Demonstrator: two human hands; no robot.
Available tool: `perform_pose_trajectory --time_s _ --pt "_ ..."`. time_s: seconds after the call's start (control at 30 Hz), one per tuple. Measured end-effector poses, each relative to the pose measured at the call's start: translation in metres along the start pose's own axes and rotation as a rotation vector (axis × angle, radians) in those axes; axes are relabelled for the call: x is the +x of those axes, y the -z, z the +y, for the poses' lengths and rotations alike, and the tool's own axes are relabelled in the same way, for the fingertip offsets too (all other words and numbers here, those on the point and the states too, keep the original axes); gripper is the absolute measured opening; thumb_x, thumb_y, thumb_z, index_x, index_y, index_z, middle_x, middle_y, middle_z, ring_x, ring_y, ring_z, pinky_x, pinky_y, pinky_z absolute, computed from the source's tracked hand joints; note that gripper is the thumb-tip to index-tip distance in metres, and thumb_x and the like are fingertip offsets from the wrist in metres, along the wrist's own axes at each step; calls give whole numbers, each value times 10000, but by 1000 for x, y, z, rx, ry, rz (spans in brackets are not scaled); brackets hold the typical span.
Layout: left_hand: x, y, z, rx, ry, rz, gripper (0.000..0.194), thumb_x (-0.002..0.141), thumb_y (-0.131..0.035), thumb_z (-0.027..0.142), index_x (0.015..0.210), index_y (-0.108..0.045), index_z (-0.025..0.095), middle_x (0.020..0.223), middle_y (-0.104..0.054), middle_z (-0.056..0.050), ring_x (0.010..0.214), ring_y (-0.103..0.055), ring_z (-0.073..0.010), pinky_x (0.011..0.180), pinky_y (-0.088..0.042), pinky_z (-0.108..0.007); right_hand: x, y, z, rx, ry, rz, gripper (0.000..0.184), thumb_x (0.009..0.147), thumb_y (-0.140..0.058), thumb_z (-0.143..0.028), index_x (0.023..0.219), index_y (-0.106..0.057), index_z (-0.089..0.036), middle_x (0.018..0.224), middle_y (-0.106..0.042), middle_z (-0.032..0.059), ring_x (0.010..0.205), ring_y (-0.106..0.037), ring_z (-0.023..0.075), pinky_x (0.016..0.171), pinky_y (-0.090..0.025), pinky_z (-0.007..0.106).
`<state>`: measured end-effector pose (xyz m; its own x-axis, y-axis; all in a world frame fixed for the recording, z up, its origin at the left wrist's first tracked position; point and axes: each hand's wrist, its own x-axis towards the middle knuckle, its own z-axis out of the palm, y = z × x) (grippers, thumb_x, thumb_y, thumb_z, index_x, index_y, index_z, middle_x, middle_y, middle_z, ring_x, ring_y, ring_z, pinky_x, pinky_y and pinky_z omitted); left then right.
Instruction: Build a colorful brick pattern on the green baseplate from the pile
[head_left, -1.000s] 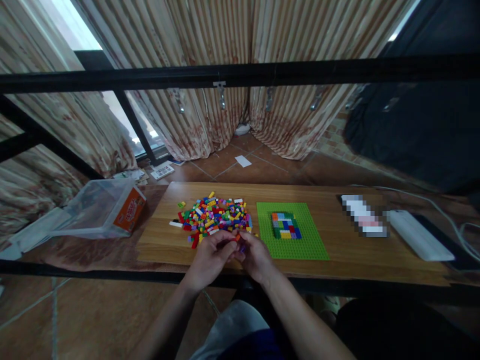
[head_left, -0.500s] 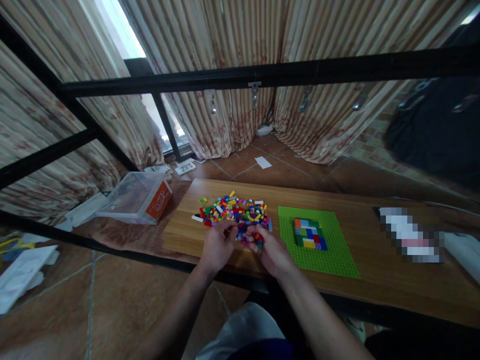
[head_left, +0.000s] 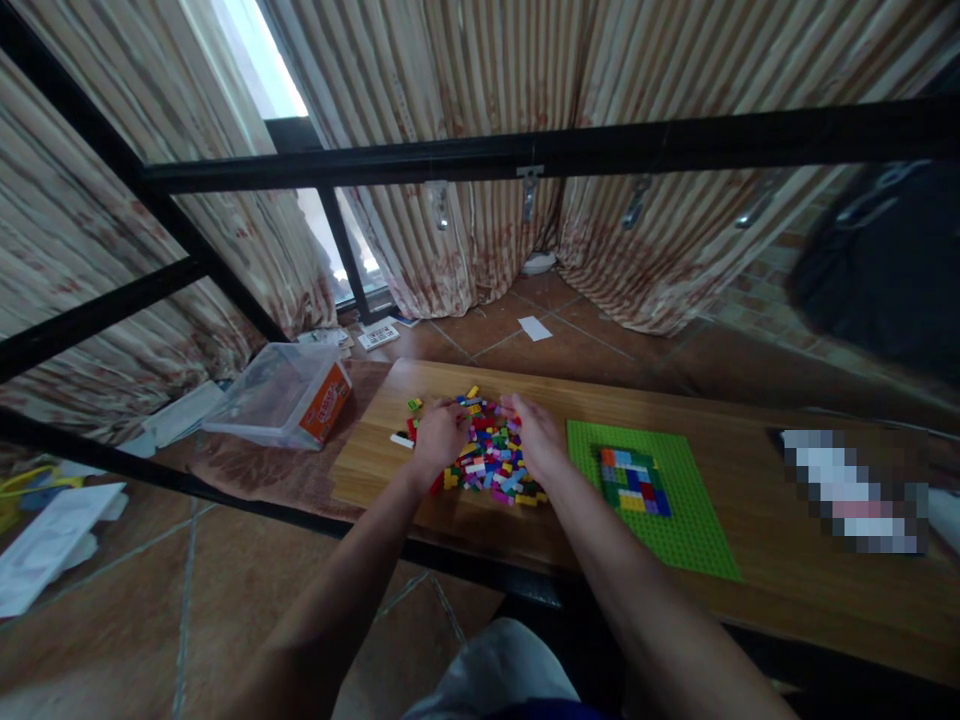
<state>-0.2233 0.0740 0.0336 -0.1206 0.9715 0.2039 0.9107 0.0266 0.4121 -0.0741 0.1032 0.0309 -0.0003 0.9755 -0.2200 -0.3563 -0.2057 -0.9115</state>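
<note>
Loose building bricks [head_left: 487, 455] in many colours lie in a heap on the wooden tabletop. Against the heap's left side is my left hand [head_left: 442, 437], fingers apart and curved over the bricks. Flanking the right side, my right hand [head_left: 538, 437] has its fingers stretched toward the far edge of the pile. Neither hand shows a brick in its grasp, though some fingertips are hidden. Right of my right hand lies a green baseplate [head_left: 694, 500], bearing a roughly square block of coloured bricks [head_left: 634, 482].
A clear plastic box [head_left: 262, 400] with an orange label rests left of the tabletop [head_left: 367, 440]. A black metal bar [head_left: 465, 160] crosses beyond the table, before striped curtains [head_left: 495, 70]. A blurred-out item [head_left: 851, 490] lies at the right.
Both hands have moved forward and apart, from close together at the near edge to either side of the heap. Bricks have spread nearer to me. The view has shifted slightly.
</note>
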Motion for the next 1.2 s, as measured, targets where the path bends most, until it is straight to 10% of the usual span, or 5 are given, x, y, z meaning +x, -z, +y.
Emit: perform_pose_trajectory --time_s 0.37,0.7,1.2 --pt "-11 -2 -10 -850 244 72 179 734 -625 322 749 -691 156 652 -627 16 604 -548 -113 588 -428 -217 -19 5 -7 -111 110 -116 276 687 -696 -453 822 -700 -212 874 -717 21 828 -636 151 763 -452 255" --pt "-28 -16 11 -765 95 187 211 810 -601 310 951 -687 179 849 -699 -40 768 -634 -166 722 -497 -280 -18 -9 7 -191 86 -76 300 711 -655 -516 741 -658 -218 538 -596 -46 460 -487 109 469 -371 234" --pt "-22 -26 15 -859 324 289 197 821 -527 349 884 -602 178 808 -677 -42 769 -669 -180 736 -525 -312 -20 -9 19 -27 68 4 223 693 -698 -418 787 -652 -221 630 -661 -33 604 -632 138 614 -529 265"
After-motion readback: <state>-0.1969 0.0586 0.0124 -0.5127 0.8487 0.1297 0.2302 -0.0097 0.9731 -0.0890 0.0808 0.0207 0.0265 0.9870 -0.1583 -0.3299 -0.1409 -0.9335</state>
